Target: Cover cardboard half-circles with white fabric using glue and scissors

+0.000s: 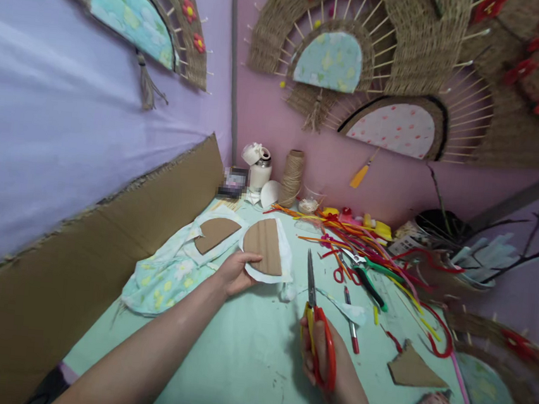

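Between its thumb and fingers my left hand [239, 274] grips a half-round piece of cardboard [265, 243] backed by pale cloth, which sticks out past the edges as a margin. My right hand [315, 349] is closed around the red and yellow handles of a pair of scissors [312, 282]. The blades point up and away, apart from the cloth, and look nearly closed. Behind my left wrist lies flower-printed fabric [161, 284], with a second half-round cardboard piece [216, 234] on it. A cut fabric strip [347, 311] rests right of the scissors.
Pipe cleaners [356, 236], green-handled pruners [369, 281], small red scissors [341, 274] and a red-and-silver pen [352, 324] lie to the right. A cardboard scrap [413, 368] is nearer me. Twine [292, 177] stands at the back. A cardboard wall [104, 237] borders the left.
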### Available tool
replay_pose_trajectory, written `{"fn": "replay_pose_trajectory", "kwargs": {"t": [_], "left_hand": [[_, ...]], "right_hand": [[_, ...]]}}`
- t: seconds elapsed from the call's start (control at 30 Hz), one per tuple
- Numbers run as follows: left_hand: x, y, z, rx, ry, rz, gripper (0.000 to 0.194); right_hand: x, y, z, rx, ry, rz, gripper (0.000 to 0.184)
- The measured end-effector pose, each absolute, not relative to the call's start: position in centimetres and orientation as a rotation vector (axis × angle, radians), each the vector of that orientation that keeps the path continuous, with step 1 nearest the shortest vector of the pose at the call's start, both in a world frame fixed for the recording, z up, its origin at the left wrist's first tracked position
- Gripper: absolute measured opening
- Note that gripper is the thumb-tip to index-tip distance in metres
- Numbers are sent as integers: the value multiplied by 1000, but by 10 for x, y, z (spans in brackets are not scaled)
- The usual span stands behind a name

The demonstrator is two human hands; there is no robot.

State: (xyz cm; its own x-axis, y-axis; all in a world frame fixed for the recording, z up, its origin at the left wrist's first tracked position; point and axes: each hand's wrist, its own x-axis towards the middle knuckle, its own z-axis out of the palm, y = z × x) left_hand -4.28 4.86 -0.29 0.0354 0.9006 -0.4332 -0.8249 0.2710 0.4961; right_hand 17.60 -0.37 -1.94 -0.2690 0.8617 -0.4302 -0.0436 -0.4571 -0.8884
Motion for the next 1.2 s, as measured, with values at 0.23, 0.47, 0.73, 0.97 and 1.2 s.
{"fn": "replay_pose_trajectory", "kwargs": {"t": [0.23,0.47,0.73,0.97,1.2], "left_hand": [[-45,49,-4,115,738,1373,72],[-48,49,0,137,735,1378,71],[-49,49,6,159,748,1427,71],[-46,48,7,189,734,1444,73],[-42,46,6,222,751,1429,73]], "right_hand": [[179,-5,-25,-1060,-897,1925,63],[183,-7,-22,-1055,-1054,1984,68],[193,-14,0,-1148,-1521,1895,58],[192,-13,5,-1217,-1650,1863,53],[189,-12,6,-1276,-1622,1880,57]]}}
